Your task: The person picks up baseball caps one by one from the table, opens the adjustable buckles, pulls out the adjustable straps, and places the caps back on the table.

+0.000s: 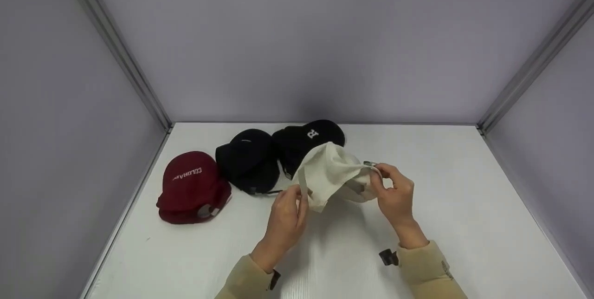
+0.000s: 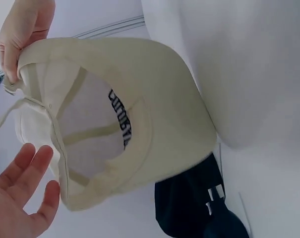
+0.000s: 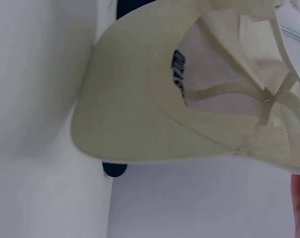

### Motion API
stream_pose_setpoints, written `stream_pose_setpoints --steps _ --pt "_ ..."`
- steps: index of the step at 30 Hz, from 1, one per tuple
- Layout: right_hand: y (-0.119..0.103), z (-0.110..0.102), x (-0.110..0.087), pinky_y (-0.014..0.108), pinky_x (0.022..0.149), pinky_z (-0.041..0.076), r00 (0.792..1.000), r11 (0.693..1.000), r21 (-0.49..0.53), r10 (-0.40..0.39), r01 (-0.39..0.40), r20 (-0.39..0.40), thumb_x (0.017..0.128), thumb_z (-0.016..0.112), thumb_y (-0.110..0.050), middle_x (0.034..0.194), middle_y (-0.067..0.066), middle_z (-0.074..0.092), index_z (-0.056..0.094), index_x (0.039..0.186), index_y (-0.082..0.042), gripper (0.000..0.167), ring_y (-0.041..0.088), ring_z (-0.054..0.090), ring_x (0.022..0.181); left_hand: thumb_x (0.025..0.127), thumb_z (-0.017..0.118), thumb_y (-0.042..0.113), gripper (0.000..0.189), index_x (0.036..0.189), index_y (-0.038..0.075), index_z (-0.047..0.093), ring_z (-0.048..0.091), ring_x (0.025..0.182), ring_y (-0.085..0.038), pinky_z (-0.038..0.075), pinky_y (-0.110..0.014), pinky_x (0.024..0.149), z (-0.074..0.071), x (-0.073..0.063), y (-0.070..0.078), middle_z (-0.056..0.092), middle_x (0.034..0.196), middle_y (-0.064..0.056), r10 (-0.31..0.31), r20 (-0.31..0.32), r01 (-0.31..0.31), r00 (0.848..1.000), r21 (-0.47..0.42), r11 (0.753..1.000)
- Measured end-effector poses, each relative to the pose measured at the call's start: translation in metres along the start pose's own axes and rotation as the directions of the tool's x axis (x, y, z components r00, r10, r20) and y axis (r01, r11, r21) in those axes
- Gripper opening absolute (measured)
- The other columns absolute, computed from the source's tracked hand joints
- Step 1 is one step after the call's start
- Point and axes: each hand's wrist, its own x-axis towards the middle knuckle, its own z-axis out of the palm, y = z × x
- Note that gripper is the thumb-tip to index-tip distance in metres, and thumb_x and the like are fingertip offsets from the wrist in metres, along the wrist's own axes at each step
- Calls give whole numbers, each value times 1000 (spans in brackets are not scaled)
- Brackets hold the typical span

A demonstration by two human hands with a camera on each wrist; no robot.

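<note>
A cream baseball cap (image 1: pixel 327 169) is held up over the white table between both hands, and its hollow inside faces the wrist cameras. Dark lettering (image 2: pixel 121 119) shows inside the crown, beside the wide brim (image 3: pixel 125 109). My right hand (image 1: pixel 394 194) pinches the cap's back edge near a small metal buckle. My left hand (image 1: pixel 287 213) holds the loose back strap (image 2: pixel 8 116) at the cap's other side. In the left wrist view, several fingers of that hand (image 2: pixel 26 191) stand spread by the opening's edge; the strap's end is cut off by the frame.
A dark red cap (image 1: pixel 188 187) with white lettering sits at the table's left. Beside it are a plain black cap (image 1: pixel 253 159) and, farther back, a black cap with a white letter (image 1: pixel 320 134), partly behind the cream one. Grey walls (image 1: pixel 297 48) enclose the table.
</note>
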Motion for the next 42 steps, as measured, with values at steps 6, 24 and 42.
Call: stream_pose_setpoints --steps 6,24,42 --pt "-10 -14 7 19 76 47 976 978 209 -64 20 207 73 58 24 81 15 62 61 86 9 21 17 59 76 99 44 -1 11 107 0 52 61 83 -22 51 -37 70 -6 -3 -2 66 106 -11 -113 125 140 986 -232 963" --pt "-17 -22 -12 23 68 53 860 959 166 120 -230 497 81 59 25 88 14 65 60 95 6 24 12 63 81 102 49 19 19 90 8 59 61 107 -25 47 -45 88 -8 -11 -24 64 117 -11 -1 104 27 995 -256 966" --pt "-11 -23 -18 18 76 50 841 935 204 147 -289 520 83 58 24 90 15 63 60 97 6 22 10 62 86 92 71 20 11 98 12 67 64 77 -15 51 -33 64 1 -10 -31 66 88 1 -366 216 358 905 73 931"
